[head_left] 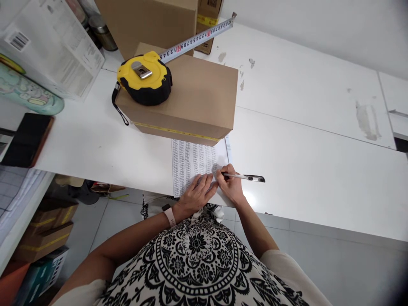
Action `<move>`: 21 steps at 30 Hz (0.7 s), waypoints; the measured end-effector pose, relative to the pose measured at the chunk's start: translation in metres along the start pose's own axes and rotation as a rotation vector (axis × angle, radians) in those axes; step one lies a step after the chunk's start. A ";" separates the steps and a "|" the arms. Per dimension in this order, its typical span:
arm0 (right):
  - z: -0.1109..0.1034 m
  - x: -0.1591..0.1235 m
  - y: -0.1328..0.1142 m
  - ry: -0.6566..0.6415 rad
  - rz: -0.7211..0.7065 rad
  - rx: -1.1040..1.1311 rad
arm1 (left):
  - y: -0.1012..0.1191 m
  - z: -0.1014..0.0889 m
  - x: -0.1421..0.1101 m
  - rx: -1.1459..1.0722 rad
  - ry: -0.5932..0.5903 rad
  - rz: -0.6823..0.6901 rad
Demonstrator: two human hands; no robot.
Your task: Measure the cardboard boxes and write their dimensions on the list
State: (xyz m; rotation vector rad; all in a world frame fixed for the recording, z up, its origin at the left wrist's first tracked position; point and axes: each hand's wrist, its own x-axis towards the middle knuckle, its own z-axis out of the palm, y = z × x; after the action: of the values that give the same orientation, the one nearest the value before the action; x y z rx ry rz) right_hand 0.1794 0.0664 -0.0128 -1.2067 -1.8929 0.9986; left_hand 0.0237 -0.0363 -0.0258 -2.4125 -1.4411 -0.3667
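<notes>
Hands [231, 183] with pen [251, 177] on paper [192, 161]

Office-like workroom: white desk [302, 161], pen [251, 177], paper [191, 161], cardboard boxes [200, 93].

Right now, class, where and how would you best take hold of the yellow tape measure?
Probably around its chunky case, from above on the left: it sits atop the cardboard box, with the extended blade jutting rightward.

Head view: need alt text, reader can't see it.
A person's right hand holds a pen at a sheet bearing columns of writing; the left hand rests on the sheet. Beyond, a yellow-and-black tape measure sits on a cardboard box, blade extended. A dark phone lies far left.
</notes>
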 end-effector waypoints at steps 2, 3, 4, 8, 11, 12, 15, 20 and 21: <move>0.000 0.000 0.000 -0.002 -0.002 0.001 | 0.000 0.000 0.001 0.006 0.013 0.002; 0.000 0.000 -0.001 0.000 -0.005 0.000 | -0.001 -0.001 0.001 0.006 0.017 0.002; -0.001 0.000 -0.001 0.004 -0.006 -0.001 | -0.001 -0.001 0.001 0.004 0.019 0.002; -0.001 0.001 0.000 0.033 0.008 0.012 | -0.001 -0.001 0.001 -0.003 0.004 0.009; -0.001 0.001 0.000 0.030 0.008 0.008 | -0.001 -0.002 0.000 -0.009 -0.018 0.007; -0.001 0.001 0.001 0.025 0.006 0.005 | 0.000 -0.002 0.000 -0.013 -0.026 0.005; -0.001 0.000 0.001 0.029 0.007 0.004 | -0.001 -0.002 0.000 -0.013 -0.030 0.005; -0.001 0.000 0.002 0.056 -0.014 -0.005 | -0.001 -0.004 0.002 0.011 -0.005 0.012; -0.001 0.000 0.001 0.054 -0.018 -0.013 | -0.002 -0.004 0.002 0.010 -0.009 0.010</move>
State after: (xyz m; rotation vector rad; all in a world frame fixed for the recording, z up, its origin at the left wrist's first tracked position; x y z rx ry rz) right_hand 0.1804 0.0672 -0.0135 -1.2095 -1.8674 0.9362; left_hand 0.0230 -0.0356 -0.0210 -2.4158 -1.4308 -0.3455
